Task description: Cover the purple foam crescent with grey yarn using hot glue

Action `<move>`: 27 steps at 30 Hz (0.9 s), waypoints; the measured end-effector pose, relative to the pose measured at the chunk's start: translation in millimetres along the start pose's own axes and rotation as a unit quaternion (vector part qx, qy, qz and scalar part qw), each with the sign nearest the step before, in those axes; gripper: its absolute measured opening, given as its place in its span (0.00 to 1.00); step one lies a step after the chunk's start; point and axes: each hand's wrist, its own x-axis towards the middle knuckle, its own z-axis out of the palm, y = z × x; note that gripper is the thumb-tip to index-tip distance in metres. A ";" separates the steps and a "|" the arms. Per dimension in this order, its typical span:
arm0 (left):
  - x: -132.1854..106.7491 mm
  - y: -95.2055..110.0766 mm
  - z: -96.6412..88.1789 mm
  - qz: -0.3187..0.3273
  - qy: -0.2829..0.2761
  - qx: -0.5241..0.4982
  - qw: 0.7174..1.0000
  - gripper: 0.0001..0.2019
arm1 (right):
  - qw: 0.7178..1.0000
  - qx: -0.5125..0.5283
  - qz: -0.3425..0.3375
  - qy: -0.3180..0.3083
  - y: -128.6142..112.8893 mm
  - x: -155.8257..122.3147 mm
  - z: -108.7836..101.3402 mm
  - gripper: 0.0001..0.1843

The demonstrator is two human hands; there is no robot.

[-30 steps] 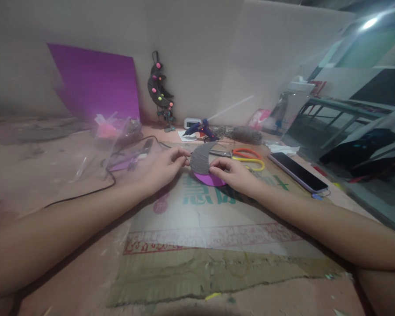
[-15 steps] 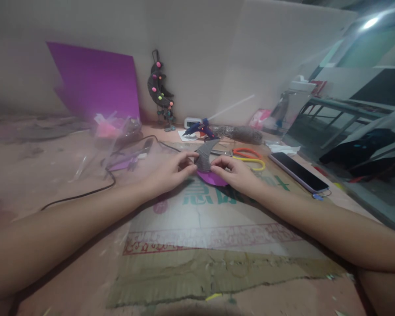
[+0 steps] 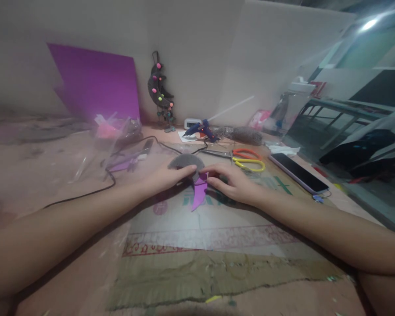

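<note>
Gray crescent gripped in my left hand. My right hand curled at its right edge; pinching or not, can't tell. Purple piece juts below it.

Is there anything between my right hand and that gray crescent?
Nothing visible: your right hand's fingertips are right at the edge of the gray crescent, which your left hand holds. The scissors lie beyond, out of that gap.
</note>
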 end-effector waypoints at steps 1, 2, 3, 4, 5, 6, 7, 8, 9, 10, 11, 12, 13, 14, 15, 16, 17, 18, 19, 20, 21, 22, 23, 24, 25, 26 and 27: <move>-0.2 1.3 0.2 -0.006 0.006 -0.015 1.000 0.19 | 1.000 -0.001 0.018 0.010 -0.6 0.0 0.1 0.14; -0.4 2.4 0.4 -0.014 0.011 -0.028 0.999 0.18 | 0.999 0.000 0.038 0.021 -1.2 0.2 0.1 0.14; -0.7 3.1 0.5 -0.022 0.015 -0.037 0.999 0.18 | 0.998 0.003 0.056 0.033 -1.8 0.5 0.0 0.14; -0.9 3.5 0.4 -0.032 0.017 -0.040 0.999 0.18 | 0.996 0.007 0.073 0.043 -2.1 1.0 -0.2 0.14; -0.9 3.4 0.2 -0.040 0.019 -0.039 0.998 0.18 | 0.995 0.012 0.087 0.051 -2.1 1.7 -0.3 0.14; -0.9 3.2 -0.1 -0.048 0.019 -0.034 0.998 0.18 | 0.993 0.016 0.099 0.055 -1.8 2.4 -0.3 0.13; -0.7 2.9 -0.6 -0.054 0.021 -0.023 0.998 0.19 | 0.992 0.020 0.110 0.056 -1.1 3.3 -0.4 0.13; -0.4 2.8 -1.2 -0.058 0.025 -0.008 0.998 0.20 | 0.991 0.022 0.117 0.055 -0.3 4.3 -0.3 0.12; 0.0 3.0 -1.8 -0.061 0.031 0.013 0.998 0.20 | 0.991 0.022 0.120 0.048 0.6 5.2 -0.4 0.11; 0.2 3.7 -2.4 -0.065 0.035 0.036 0.997 0.21 | 0.992 0.022 0.118 0.040 1.4 6.1 -0.4 0.11; 0.4 4.8 -2.9 -0.067 0.039 0.058 0.995 0.22 | 0.993 0.021 0.113 0.031 2.0 6.8 -0.5 0.11; 0.4 6.2 -3.2 -0.069 0.041 0.075 0.994 0.23 | 0.994 0.021 0.106 0.023 2.5 7.4 -0.6 0.11; 0.2 7.7 -3.4 -0.071 0.043 0.088 0.993 0.24 | 0.995 0.024 0.098 0.016 2.7 7.7 -0.6 0.11; 0.0 9.1 -3.4 -0.074 0.041 0.094 0.992 0.24 | 0.995 0.029 0.093 0.009 2.7 7.8 -0.6 0.11; -0.4 10.2 -3.2 -0.074 0.041 0.096 0.992 0.24 | 0.995 0.040 0.093 0.004 2.5 7.9 -0.6 0.11; -0.7 10.9 -2.9 -0.073 0.042 0.095 0.992 0.25 | 0.993 0.056 0.100 -0.001 2.1 7.8 -0.4 0.11; -1.0 11.0 -2.6 -0.072 0.042 0.093 0.992 0.24 | 0.990 0.077 0.114 -0.007 1.7 7.7 -0.2 0.11; -1.2 10.7 -2.2 -0.071 0.043 0.088 0.993 0.24 | 0.986 0.100 0.134 -0.013 1.1 7.7 0.0 0.11; -1.3 10.1 -1.9 -0.069 0.042 0.081 0.993 0.24 | 0.980 0.124 0.156 -0.020 0.4 7.8 0.3 0.11; -1.4 9.3 -1.5 -0.067 0.040 0.075 0.994 0.24 | 0.973 0.145 0.176 -0.026 -0.4 7.9 0.6 0.11; -1.6 8.6 -1.2 -0.067 0.038 0.070 0.995 0.24 | 0.968 0.160 0.191 -0.031 -1.3 8.0 0.9 0.11; -1.8 8.1 -0.8 -0.068 0.036 0.066 0.995 0.23 | 0.965 0.169 0.199 -0.035 -2.0 8.2 1.1 0.11; -2.1 8.0 -0.3 -0.072 0.033 0.062 0.995 0.23 | 0.964 0.171 0.201 -0.036 -2.7 8.3 1.4 0.10; -2.5 8.3 0.3 -0.078 0.030 0.057 0.995 0.23 | 0.964 0.170 0.200 -0.034 -3.1 8.4 1.7 0.10; -3.0 8.8 1.0 -0.085 0.025 0.045 0.995 0.23 | 0.966 0.166 0.198 -0.028 -3.3 8.5 2.1 0.10; -3.5 9.6 1.8 -0.090 0.023 0.026 0.995 0.22 | 0.967 0.162 0.196 -0.020 -3.1 8.4 2.5 0.10; -4.0 10.4 2.5 -0.092 0.020 0.004 0.996 0.21 | 0.968 0.158 0.196 -0.010 -2.7 8.3 2.9 0.10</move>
